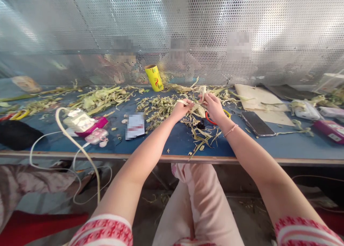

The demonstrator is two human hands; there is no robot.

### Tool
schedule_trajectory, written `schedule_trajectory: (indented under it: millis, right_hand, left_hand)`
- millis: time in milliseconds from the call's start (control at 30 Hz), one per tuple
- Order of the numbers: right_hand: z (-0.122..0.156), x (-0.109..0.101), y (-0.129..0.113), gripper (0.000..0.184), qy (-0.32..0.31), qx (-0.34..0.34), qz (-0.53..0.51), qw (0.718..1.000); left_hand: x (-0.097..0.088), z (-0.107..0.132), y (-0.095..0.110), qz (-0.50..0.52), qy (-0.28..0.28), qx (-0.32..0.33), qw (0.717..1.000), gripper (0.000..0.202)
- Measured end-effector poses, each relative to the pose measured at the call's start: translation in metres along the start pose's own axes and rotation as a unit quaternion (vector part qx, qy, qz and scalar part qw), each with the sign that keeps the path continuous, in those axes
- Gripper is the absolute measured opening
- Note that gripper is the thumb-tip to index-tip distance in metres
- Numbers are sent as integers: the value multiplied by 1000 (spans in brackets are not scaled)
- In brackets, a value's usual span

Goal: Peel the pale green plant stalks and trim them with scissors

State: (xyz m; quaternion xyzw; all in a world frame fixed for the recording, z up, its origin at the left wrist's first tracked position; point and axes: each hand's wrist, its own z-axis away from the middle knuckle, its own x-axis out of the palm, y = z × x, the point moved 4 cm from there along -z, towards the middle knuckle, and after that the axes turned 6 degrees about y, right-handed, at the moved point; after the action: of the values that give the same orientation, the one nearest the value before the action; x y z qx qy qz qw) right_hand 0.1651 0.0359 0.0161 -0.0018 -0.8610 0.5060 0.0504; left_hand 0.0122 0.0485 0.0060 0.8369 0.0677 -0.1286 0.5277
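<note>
A perforated metal screen [80,31] fills the upper half of the frame. Below it, a blue worktable [172,142] runs the full width, its wooden front edge crossing just under mid-frame. Pale green plant trimmings [99,97] lie heaped at upper left of the table surface, and a second scatter of chopped pieces [158,106] lies near centre. A cardboard sheet [258,97] lies flat at right of centre, and just below it a dark smartphone [257,124] lies face up. A white cable [77,145] loops over the table edge at left. A yellow roll [154,77] leans against the screen at top centre.

At frame centre, the left hand [182,109] and right hand [215,107] meet just above the table. Both have their fingers closed in a pinch on one pale husk piece [198,109] held between them, with leaf ends sticking up. Red-handled scissors [211,119] lie on the table directly beneath the right hand, partly hidden.
</note>
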Motion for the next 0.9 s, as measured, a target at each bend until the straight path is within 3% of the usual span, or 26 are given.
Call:
schedule_trajectory:
  millis: [200,433,900]
  right_hand:
    - [7,9,-5,39,-97,-14,63,993]
    - [11,14,0,34,-156,-7,108,982]
    - [-1,7,14,14,-46,-21,141,989]
  left_hand:
    - [-2,-4,-14,62,21,-20,998,35]
    - [-1,-4,-10,106,27,-43,993,34]
    - [2,-2,-7,104,-5,1,995,39]
